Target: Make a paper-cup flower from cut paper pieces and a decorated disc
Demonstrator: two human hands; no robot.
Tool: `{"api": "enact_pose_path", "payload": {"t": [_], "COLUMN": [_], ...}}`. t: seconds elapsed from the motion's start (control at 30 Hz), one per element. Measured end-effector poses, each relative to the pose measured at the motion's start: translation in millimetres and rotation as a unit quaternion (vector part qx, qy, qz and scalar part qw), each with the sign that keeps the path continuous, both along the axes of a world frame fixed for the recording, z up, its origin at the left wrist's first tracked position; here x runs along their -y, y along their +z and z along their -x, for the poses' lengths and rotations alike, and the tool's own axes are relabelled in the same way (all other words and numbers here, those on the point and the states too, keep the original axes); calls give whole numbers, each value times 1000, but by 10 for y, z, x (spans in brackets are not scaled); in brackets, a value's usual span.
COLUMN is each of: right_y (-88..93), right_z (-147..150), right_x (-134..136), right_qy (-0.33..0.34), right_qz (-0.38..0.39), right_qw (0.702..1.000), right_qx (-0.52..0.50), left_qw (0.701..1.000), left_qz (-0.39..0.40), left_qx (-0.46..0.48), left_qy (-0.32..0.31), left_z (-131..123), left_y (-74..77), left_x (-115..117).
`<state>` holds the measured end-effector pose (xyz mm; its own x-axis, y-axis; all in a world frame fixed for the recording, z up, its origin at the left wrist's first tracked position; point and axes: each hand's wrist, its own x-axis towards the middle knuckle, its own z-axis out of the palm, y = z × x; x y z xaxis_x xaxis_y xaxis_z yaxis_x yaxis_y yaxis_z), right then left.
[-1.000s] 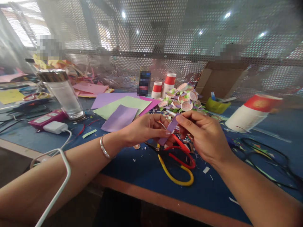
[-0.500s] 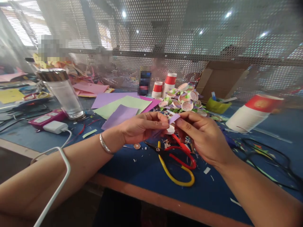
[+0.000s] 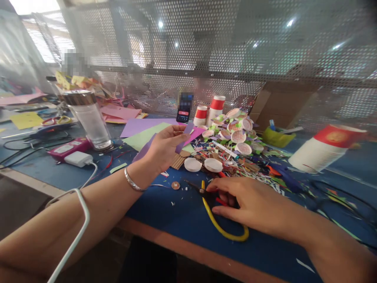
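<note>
Between the thumb and fingers of my left hand (image 3: pixel 168 146) is a folded strip of purple paper (image 3: pixel 185 136), raised over coloured sheets. My right hand (image 3: pixel 246 198) is over the scissors (image 3: pixel 216 224), thumb and fingers apart and curved. One yellow handle loop shows in full, while the red loop is mostly hidden beneath that hand. The blades point left on the blue table. Two white paper cup bottoms (image 3: pixel 193 164) lie between my hands, beside ridged brown cardboard (image 3: pixel 177 161).
Behind are a pile of trimmed cup bottoms with paper leaves (image 3: pixel 238 136), stacked red-and-white cups (image 3: pixel 216 105) and a phone (image 3: pixel 183 114). A glass bottle (image 3: pixel 93 125) and a charger (image 3: pixel 78 158) stand left. More nested cups (image 3: pixel 321 151) lean right. Scraps and cables litter the table.
My right hand has left the purple paper and come down to the scissors. My left hand keeps the strip, now further left and higher. The white cup bottoms have come into clear view.
</note>
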<state>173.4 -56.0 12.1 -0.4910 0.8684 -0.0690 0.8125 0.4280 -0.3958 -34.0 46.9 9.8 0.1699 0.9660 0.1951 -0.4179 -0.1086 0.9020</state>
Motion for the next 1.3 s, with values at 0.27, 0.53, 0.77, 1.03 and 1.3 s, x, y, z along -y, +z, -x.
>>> {"api": "enact_pose_path", "payload": {"t": [0.27, 0.53, 0.77, 1.03, 1.3], "right_y": [-67, -1, 43, 19, -71], "right_z": [-39, -62, 20, 117, 98], "right_x": [-1, -110, -103, -106, -182], "right_qy": [-15, -130, -188, -180, -201], "right_qz": [-13, 67, 97, 42, -2], "right_qw": [998, 902, 816, 770, 763], "right_qx": [-62, -405, -538, -611, -615], "left_qw": [995, 998, 991, 982, 959], "left_qz": [29, 56, 67, 10, -34], "left_qx": [9, 12, -1, -48, -85], "left_qy": [91, 7, -115, -181, -268], "left_z": [60, 9, -114, -146, -205], "left_y": [66, 66, 45, 11, -68], "left_x": [-63, 25, 217, 312, 387]}}
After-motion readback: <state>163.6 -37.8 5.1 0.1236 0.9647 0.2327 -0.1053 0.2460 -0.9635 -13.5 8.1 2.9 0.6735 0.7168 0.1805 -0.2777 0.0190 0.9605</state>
